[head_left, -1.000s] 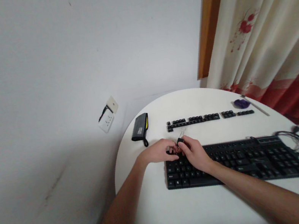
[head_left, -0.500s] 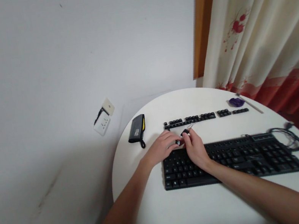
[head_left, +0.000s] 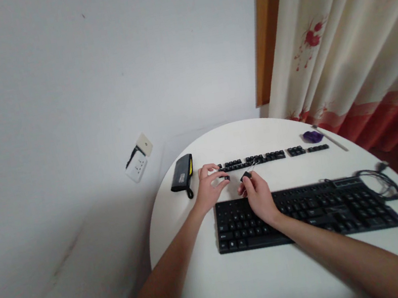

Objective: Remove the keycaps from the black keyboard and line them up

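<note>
My left hand [head_left: 208,188] is over the table's left side, just in front of the rows of loose black keycaps [head_left: 235,166]. A small black keycap [head_left: 227,178] is pinched between its thumb and a finger. My right hand [head_left: 259,195] rests above the keyboard's back edge. It grips the black handle of a wire keycap puller [head_left: 246,176], whose thin wire prongs point away toward the rows. Below lies the black keyboard [head_left: 254,242], partly covered by my right hand and forearm; its top row at the left looks bare of caps.
The white round table [head_left: 208,291] stands against the wall. A dark pouch with yellow trim [head_left: 182,172] lies at the left. Purple putty-like stuff [head_left: 313,136] and a thin stick-like brush [head_left: 331,138] lie at the back right. A coiled cable [head_left: 382,183] lies beside the keyboard.
My left hand has moved left and away from my right hand, carrying the keycap toward the rows. My right hand stays nearly in place with the keycap puller.
</note>
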{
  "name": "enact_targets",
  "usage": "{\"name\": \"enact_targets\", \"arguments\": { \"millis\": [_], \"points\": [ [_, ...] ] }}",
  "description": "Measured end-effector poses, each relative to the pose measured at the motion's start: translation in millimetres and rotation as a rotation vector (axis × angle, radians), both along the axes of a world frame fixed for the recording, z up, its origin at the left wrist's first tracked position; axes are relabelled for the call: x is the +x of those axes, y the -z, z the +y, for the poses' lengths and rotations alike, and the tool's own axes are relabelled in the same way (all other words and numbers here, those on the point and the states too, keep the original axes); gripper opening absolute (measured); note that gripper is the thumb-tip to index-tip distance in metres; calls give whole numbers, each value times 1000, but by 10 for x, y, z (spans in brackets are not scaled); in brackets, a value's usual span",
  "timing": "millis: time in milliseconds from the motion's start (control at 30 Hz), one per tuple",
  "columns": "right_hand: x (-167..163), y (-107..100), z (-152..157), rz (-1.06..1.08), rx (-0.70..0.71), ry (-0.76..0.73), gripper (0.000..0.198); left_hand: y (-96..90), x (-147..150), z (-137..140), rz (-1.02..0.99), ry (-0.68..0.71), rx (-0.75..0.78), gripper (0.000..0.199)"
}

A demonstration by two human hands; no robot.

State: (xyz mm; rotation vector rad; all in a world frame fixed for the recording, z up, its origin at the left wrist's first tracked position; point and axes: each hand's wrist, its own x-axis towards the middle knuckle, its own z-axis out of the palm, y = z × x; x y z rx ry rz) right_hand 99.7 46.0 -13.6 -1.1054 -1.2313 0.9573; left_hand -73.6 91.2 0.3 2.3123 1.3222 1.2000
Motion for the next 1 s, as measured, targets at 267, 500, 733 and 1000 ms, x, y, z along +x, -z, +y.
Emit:
{"name": "enact_targets", "arguments": {
  "millis": [267,500,733,1000],
  "points": [
    [-11,16,-4,7,20,-5,28,241,102,168,180,-112,-62,17],
    [-11,41,7,4,27,-5,28,206,78,237,282,-115,-68,15],
    [-20,36,-7,8,31,-15,30,183,116,238,240,-154,-49,47],
    [-15,2,-34,7,37,-30,28,185,143,319,268,-210,-69,59]
  ]
}}
